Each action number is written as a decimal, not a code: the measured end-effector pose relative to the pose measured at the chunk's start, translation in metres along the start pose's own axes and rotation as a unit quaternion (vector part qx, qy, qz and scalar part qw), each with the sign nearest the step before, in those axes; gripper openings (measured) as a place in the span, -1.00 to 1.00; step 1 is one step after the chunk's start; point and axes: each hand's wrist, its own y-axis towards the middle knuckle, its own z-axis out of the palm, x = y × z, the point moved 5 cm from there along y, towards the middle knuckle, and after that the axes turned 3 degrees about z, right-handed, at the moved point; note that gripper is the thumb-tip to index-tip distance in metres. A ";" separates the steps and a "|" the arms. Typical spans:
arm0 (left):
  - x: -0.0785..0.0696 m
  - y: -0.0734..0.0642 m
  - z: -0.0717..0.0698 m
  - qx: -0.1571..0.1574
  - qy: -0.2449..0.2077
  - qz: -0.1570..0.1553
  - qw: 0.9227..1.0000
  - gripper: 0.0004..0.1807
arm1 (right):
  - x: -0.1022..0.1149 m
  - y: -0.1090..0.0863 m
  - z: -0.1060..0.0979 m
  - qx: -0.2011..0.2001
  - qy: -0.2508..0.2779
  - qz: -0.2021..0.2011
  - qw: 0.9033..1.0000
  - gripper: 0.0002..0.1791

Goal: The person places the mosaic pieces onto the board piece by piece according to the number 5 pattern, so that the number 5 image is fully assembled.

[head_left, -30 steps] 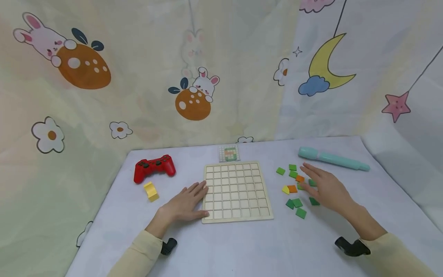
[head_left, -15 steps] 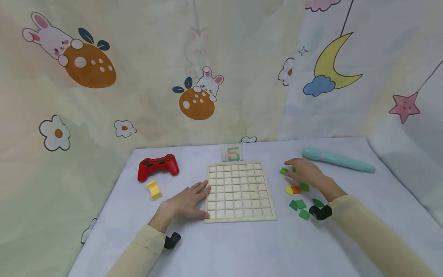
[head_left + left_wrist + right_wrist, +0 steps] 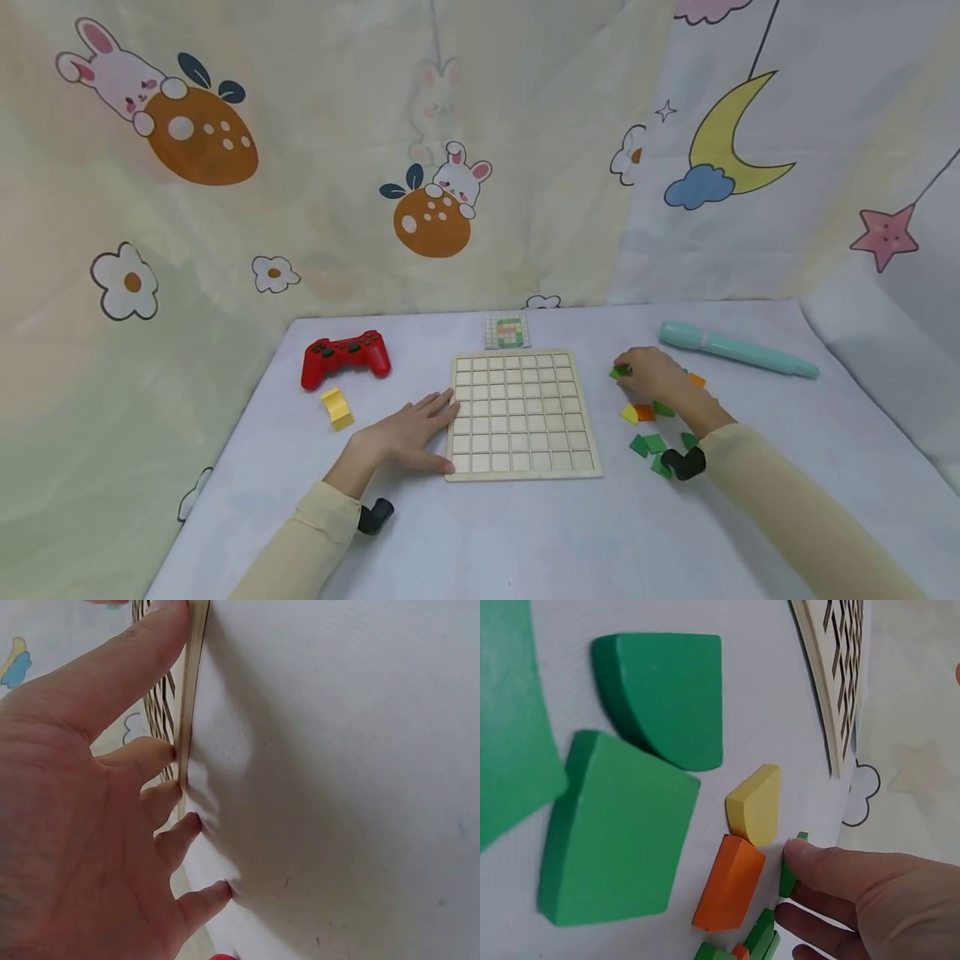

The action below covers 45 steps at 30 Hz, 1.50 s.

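A pale wooden grid board (image 3: 521,415) with square cells lies mid-table. My left hand (image 3: 405,435) rests along its left side, fingers spread, the thumb touching the lower left corner and the fingertips (image 3: 169,754) at the edge. To the right of the board, my right hand (image 3: 654,375) pinches a small green tile (image 3: 789,874) between thumb and fingers. Below that hand lie a yellow tile (image 3: 759,802) with a rounded side, an orange square tile (image 3: 731,885) and several green tiles (image 3: 622,832). More tiles are partly hidden under the right hand.
A red game controller (image 3: 346,358) and a yellow curved block (image 3: 337,409) sit left of the board. Behind the board is a small card (image 3: 507,331) with a coloured grid pattern. A turquoise pen-shaped object (image 3: 738,350) lies at the back right, before a printed curtain (image 3: 330,192).
My right hand has moved left and away from me over the tiles, and its fingers have closed on a green tile. The left hand has stayed at the board.
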 end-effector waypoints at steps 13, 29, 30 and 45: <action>0.000 -0.001 -0.001 0.006 0.002 -0.005 1.000 0.04 | 0.030 0.011 -0.008 -0.028 0.041 -0.066 0.997 -0.68; -0.003 -0.001 0.001 0.009 0.004 -0.002 1.000 0.04 | 0.095 0.029 0.001 0.000 0.030 -0.145 0.989 -0.69; -0.002 -0.001 0.001 0.009 0.004 -0.003 1.000 0.04 | 0.096 0.030 0.002 0.002 0.026 -0.143 0.989 -0.69; -0.003 -0.002 -0.004 0.007 0.002 -0.009 1.000 0.03 | 0.102 0.041 0.013 0.013 0.016 -0.120 0.993 -0.66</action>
